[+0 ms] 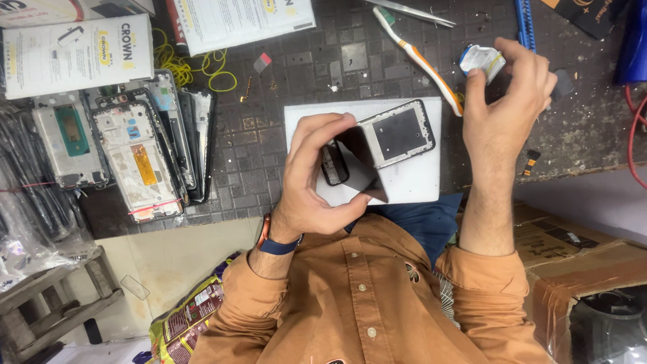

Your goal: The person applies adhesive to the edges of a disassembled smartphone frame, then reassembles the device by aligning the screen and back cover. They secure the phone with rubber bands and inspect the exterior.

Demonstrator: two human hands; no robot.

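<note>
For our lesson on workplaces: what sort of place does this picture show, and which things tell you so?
Most likely a mobile phone repair bench. The left hand holds an opened black phone frame over a white pad, a row of stripped phone bodies leans at one side, and metal tweezers lie on the dark gridded work mat.

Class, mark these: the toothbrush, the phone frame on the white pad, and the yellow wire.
toothbrush [419, 59], head view, mid handle.
phone frame [399, 133], head view, grey inner plate.
yellow wire [216, 75], head view, loop's right curve.

A dark gridded workbench [317, 61] bears a white pad [418, 176], toothbrush [418, 57], and stacked phone frames [145, 145].
</note>
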